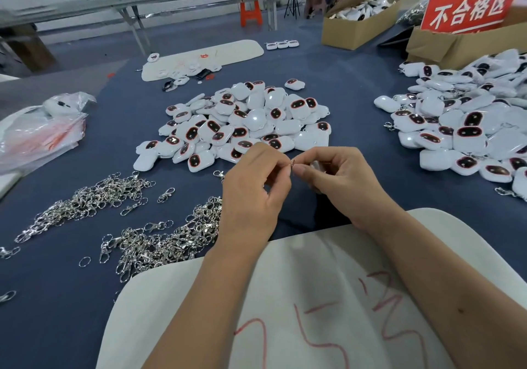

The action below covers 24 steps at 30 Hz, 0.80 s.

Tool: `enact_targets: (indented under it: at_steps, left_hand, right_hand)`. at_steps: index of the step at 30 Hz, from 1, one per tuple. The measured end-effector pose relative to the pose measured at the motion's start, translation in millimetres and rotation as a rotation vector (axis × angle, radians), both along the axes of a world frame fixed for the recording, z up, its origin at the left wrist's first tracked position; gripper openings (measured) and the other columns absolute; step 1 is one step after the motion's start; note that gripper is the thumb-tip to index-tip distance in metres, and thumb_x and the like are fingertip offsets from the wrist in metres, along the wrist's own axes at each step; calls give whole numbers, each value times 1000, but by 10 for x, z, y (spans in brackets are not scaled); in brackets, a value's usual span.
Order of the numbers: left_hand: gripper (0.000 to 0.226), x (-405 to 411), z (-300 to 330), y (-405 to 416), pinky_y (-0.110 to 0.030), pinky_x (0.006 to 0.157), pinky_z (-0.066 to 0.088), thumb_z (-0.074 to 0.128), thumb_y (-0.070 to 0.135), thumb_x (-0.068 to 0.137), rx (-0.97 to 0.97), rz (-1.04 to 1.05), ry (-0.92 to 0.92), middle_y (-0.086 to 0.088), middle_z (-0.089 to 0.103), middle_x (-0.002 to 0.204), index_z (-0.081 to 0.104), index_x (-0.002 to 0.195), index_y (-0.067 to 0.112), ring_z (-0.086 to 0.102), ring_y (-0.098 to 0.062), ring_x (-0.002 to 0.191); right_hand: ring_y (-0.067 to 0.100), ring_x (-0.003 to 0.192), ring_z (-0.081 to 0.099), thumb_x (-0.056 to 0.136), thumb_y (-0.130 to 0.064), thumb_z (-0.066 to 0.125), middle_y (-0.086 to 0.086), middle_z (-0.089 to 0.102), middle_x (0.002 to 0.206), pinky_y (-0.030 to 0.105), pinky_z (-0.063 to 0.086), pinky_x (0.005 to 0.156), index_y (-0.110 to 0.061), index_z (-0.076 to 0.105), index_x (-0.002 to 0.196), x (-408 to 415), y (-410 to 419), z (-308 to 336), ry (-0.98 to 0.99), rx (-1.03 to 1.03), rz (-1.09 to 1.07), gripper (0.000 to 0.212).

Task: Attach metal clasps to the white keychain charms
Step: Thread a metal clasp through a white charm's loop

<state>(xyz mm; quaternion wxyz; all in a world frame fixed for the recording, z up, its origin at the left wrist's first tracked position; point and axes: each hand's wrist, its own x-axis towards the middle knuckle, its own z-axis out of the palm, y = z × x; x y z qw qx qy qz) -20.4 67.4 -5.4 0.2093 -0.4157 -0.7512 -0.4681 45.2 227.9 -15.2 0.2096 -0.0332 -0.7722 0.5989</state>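
Between the hands: left hand and right hand both pinch one small ring. Charm hidden, can't confirm. Risk: ring slips, drops among clasps.

clasps left, charm pile ahead, second pile right

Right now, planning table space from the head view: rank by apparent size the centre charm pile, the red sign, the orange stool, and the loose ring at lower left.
1. centre charm pile
2. red sign
3. orange stool, though it stands farther away
4. loose ring
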Motion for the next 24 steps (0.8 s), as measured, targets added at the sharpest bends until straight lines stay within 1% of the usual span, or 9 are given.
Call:
enact_targets:
  at_steps: [2, 5, 7, 9, 11, 14, 16, 19, 24]
  left_hand:
    - [11, -3, 2, 1, -19, 71, 41, 66, 2, 89, 6, -14, -2, 4, 60, 84, 65, 82, 10, 55, -14, 79]
    - [13, -3, 2, 11, -20, 68, 42, 66, 1, 89, 13, -40, -16, 6, 59, 83, 65, 82, 12, 56, -14, 78]
    - [15, -4, -7, 18, -26, 66, 46, 67, 0, 89, 19, -59, -42, 6, 60, 83, 66, 82, 13, 57, -15, 78]
    - [15, -11, -18, 16, -33, 65, 48, 67, 1, 89, 27, -73, -75, 6, 61, 82, 68, 82, 14, 59, -18, 78]
    - [14, -20, -27, 4, -36, 66, 48, 67, 1, 89, 27, -78, -88, 5, 62, 81, 69, 82, 14, 60, -18, 78]
    - [13, -30, -33, -19, -40, 67, 49, 67, 2, 89, 14, -88, -124, 5, 63, 81, 69, 82, 13, 61, -18, 79]
    - [13, -34, -33, -33, -40, 68, 49, 67, 3, 89, 3, -89, -132, 7, 62, 81, 69, 83, 13, 61, -17, 79]
    - [13, -25, -33, -46, -40, 68, 50, 65, 4, 90, -16, -79, -130, 8, 61, 80, 68, 83, 14, 61, -17, 78]
    - [14, -2, -40, -36, -36, 66, 48, 64, 4, 92, -22, -48, -137, 7, 59, 80, 64, 83, 15, 59, -17, 77]
  right_hand:
    - [31, 63, 40, 94, -26, 75, -4, 55, 62, 35, 39, 63, -26, 81, 89, 10, 3, 10, 15, -16, 2, 7]
    - [14, 63, 44, 95, -21, 75, -8, 56, 63, 28, 40, 62, -21, 80, 88, 25, 17, 19, 30, -62, 19, 9]
    - [18, 64, 44, 97, -16, 74, -3, 57, 65, 30, 40, 63, -17, 77, 86, 37, 10, 33, 34, -74, 34, 11]
    - [33, 64, 39, 98, -13, 72, 14, 54, 70, 38, 36, 63, -14, 74, 86, 45, -4, 53, 32, -55, 33, 12]
    - [39, 65, 37, 98, -11, 71, 20, 55, 72, 39, 33, 61, -13, 73, 86, 48, -14, 65, 44, 17, 15, 13]
    - [7, 59, 43, 96, -2, 71, -15, 56, 64, 17, 35, 61, -11, 72, 84, 55, -28, 59, 93, 147, -34, 14]
    - [3, 63, 50, 93, 4, 71, -19, 59, 67, 10, 36, 66, -8, 72, 85, 61, -43, 56, 117, 222, -60, 15]
    - [7, 70, 55, 91, 8, 72, -9, 65, 76, 13, 39, 69, -7, 74, 85, 61, -62, 65, 150, 329, -75, 16]
    - [20, 76, 61, 91, 6, 74, 0, 69, 82, 30, 49, 70, -8, 74, 87, 52, -63, 51, 207, 379, -85, 14]
